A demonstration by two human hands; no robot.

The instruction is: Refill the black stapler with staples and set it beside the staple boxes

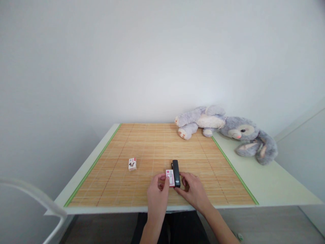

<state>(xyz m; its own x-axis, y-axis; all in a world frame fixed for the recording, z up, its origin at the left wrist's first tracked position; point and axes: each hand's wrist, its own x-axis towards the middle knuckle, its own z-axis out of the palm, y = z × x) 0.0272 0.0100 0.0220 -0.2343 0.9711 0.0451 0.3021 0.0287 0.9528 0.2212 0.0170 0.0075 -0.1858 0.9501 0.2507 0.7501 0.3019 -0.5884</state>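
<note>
A black stapler [176, 172] lies lengthwise on the bamboo mat near the front of the table. Pressed close along its left side is a small white box with pink print [170, 177], probably staples. My left hand [158, 189] grips this box at its left edge, thumb on top and fingers curled. On the stapler's other side, my right hand [193, 190] pinches its near end, with the thumb at the bottom and the index finger along the right side. Another small white and red box [132, 164], bearing a dark picture, sits farther left, apart from both hands.
The bamboo mat [152, 145] with green edges covers much of the white table [276, 184]. A grey plush rabbit [212, 121] lies on its side at the back right, against the wall. A curved white bar [35, 195] rises at the lower left.
</note>
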